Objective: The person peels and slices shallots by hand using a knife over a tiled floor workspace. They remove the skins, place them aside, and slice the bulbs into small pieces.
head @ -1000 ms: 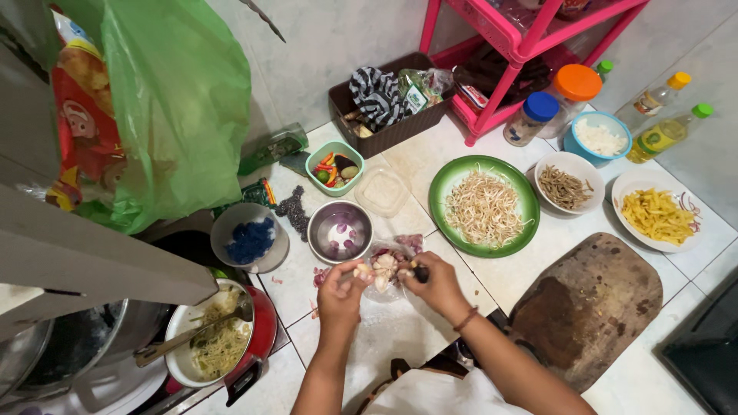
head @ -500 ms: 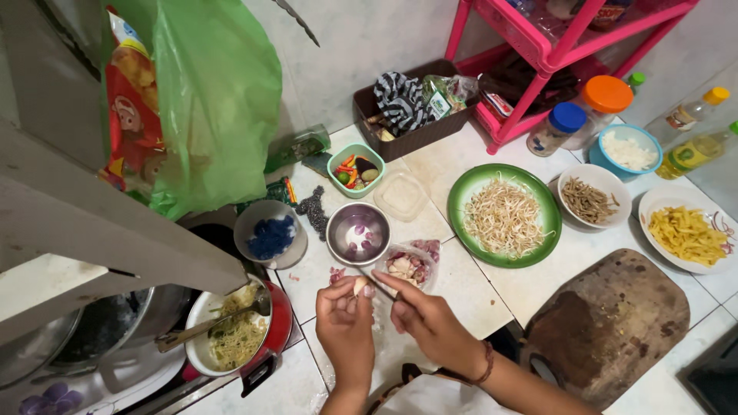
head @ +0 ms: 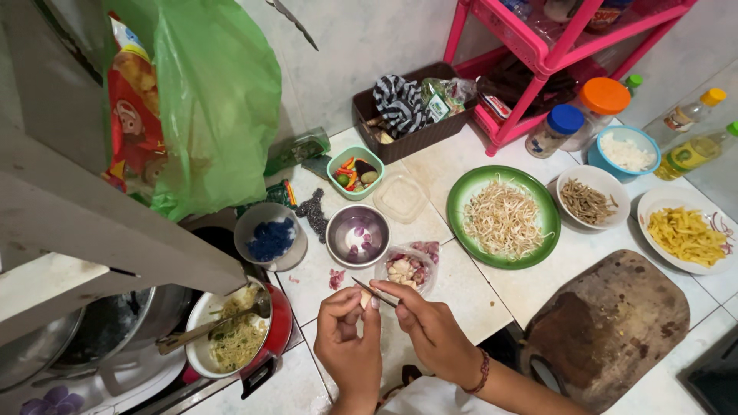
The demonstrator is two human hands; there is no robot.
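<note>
The left hand (head: 350, 338) pinches a small pale garlic clove (head: 366, 297) between thumb and fingers. The right hand (head: 430, 327) grips a small knife (head: 373, 291), and the blade tip touches the clove. The 2 hands are close together, just above the white tiled counter (head: 461, 288).

Just beyond the hands lies a clear plastic bag of garlic cloves (head: 407, 267). Behind it, a little to the left, stands a small steel bowl (head: 357, 235) with a few purple peels inside. To the left of the left hand is a red pot (head: 242, 332) with noodles and a spoon. To the right of the right hand lies a dark round wooden board (head: 607, 327). Farther off, beyond the right hand, a green plate (head: 538, 196) carries bean sprouts.
</note>
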